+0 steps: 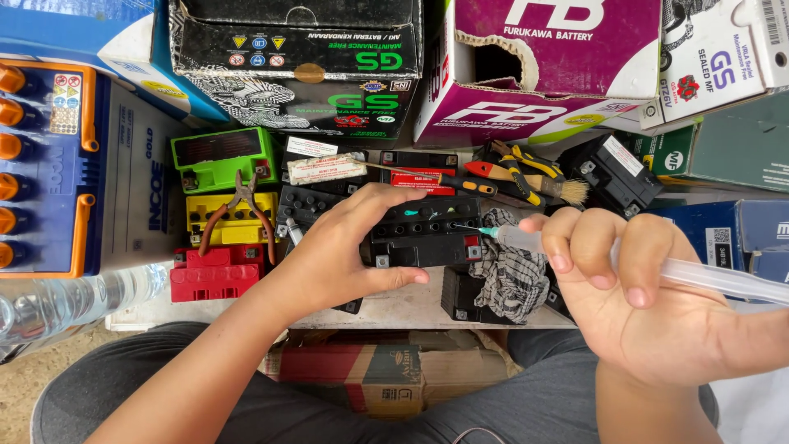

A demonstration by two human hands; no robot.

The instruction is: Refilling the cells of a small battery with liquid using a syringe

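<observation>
Leftmost, red-handled pliers lie on a yellow battery, beside a green one and a red one. Next, the left hand clamps a small black battery on the workboard, fingers curled over its top, thumb pressed along the near side. A checked rag sits just right of it. The right hand pinches a clear syringe, whose teal tip meets a cell port. Filling seems under way; next comes a steady, slow press on the plunger, with the nozzle kept seated.
</observation>
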